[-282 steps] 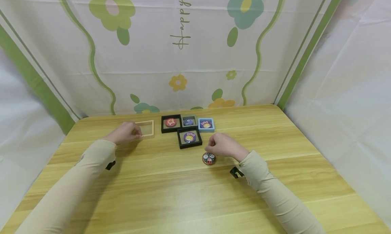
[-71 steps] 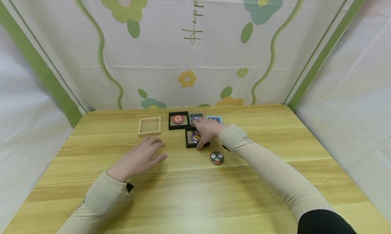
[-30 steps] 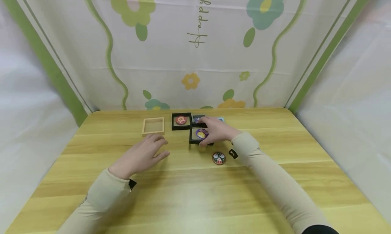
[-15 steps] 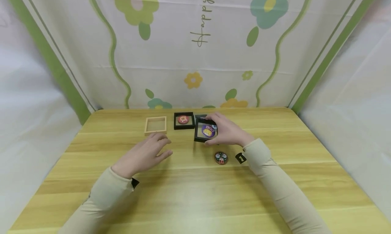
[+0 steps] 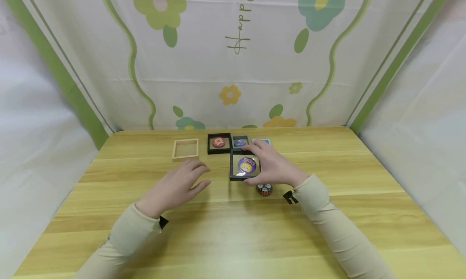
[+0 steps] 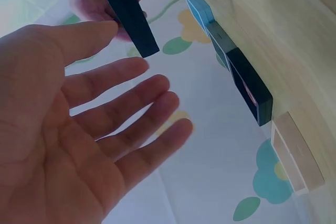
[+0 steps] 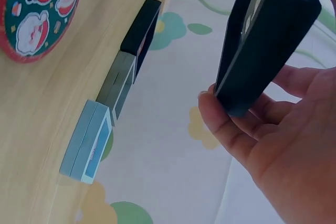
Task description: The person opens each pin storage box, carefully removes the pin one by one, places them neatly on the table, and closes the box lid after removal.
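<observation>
My right hand grips a black square display frame by its right side, thumb at the near edge and fingers at the far edge. A round purple badge with a yellow cartoon face sits inside it. The right wrist view shows this frame held up off the table. My left hand hovers left of it, holding nothing, fingers spread in the left wrist view. Partly hidden under my right hand lies a loose round Santa badge, seen larger in the right wrist view.
Along the back of the wooden table stand a pale wooden frame, another black frame with a red badge, a small grey frame and a light blue frame. A flowered cloth hangs behind.
My right hand has left the Santa badge, taken hold of the near black frame and lifted it toward me. My left hand has drawn back from the pale wooden frame.
</observation>
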Demonstrator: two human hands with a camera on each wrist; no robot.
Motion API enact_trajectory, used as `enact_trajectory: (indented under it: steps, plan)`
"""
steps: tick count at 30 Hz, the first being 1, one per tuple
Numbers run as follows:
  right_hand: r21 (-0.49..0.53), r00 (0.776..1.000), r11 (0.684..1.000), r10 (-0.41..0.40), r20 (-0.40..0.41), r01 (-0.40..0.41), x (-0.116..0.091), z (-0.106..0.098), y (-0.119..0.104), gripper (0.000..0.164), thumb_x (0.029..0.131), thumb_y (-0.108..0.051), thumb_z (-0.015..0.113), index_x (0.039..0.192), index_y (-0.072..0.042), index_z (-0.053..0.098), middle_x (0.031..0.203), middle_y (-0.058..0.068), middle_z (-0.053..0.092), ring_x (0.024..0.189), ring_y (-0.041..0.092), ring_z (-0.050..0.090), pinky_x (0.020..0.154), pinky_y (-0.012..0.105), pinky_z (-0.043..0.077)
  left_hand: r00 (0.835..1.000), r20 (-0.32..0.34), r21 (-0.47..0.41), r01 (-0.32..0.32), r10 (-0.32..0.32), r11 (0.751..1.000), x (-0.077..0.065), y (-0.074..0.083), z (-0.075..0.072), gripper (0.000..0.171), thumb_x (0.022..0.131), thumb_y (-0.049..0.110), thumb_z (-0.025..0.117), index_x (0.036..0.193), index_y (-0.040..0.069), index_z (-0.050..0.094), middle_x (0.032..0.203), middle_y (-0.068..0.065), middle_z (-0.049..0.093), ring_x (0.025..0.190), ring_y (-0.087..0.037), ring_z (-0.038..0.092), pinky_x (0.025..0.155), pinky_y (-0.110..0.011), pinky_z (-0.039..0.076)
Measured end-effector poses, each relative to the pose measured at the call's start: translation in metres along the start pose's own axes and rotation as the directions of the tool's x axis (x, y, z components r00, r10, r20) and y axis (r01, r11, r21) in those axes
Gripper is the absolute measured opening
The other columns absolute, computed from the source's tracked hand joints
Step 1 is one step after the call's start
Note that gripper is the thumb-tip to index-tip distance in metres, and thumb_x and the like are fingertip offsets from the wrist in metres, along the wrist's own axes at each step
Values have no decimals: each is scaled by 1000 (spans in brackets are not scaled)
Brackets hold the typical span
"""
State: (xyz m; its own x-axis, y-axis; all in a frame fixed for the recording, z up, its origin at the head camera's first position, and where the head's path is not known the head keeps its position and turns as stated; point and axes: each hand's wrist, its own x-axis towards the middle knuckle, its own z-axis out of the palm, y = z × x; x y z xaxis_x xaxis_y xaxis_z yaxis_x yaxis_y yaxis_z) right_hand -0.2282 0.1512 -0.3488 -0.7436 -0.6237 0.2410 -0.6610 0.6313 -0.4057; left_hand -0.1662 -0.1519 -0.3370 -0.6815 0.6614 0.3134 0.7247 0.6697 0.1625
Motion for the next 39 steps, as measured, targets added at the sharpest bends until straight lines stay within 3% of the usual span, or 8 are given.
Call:
enact_trajectory:
  steps: [11,17,23,31,34,39]
  plan:
    - [-36,998,997,-63,-21,62,1,7,-5,94,64,-46,87,140,-8,48,130,8,45,116,23,44,92,42,48,996,-52,24,-69,70,997,3,6,6,29,94,21,69,116,2,66,117,-10,62,109,-25,58,87,-38,52]
    - [-55,992,992,-117,-39,115,2,14,-12,91,65,-47,85,139,-7,50,127,5,46,111,18,46,91,36,48,978,-140,32,-150,153,988,6,11,7,36,91,16,73,121,0,64,120,-13,61,110,-25,58,89,-37,52]
    - [12,985,987,-159,-71,161,0,19,-18,89,67,-45,86,140,-7,51,130,6,46,113,18,45,90,36,47,967,-170,31,-190,192,981,9,17,8,40,90,14,73,126,1,60,125,-15,55,110,-25,55,88,-34,51]
    - [84,985,985,-144,-95,152,-1,27,-23,88,71,-47,85,142,-11,48,135,4,43,119,18,43,93,38,46,955,-199,-29,-228,218,973,6,21,11,29,85,7,77,113,6,69,121,-14,60,113,-26,56,88,-36,52]
    - [109,984,982,-144,-103,155,-1,29,-25,89,71,-47,85,143,-12,47,135,3,42,118,18,43,92,37,47,960,-192,-32,-213,203,977,7,21,12,33,87,11,77,118,6,67,129,-17,54,115,-29,54,88,-37,52]
    - [140,975,969,-187,-117,202,-1,31,-28,92,69,-43,87,143,-9,46,134,4,44,115,19,46,88,38,50,987,-126,-36,-102,97,994,6,19,14,66,90,33,73,143,2,47,149,-22,33,129,-34,43,94,-43,49]
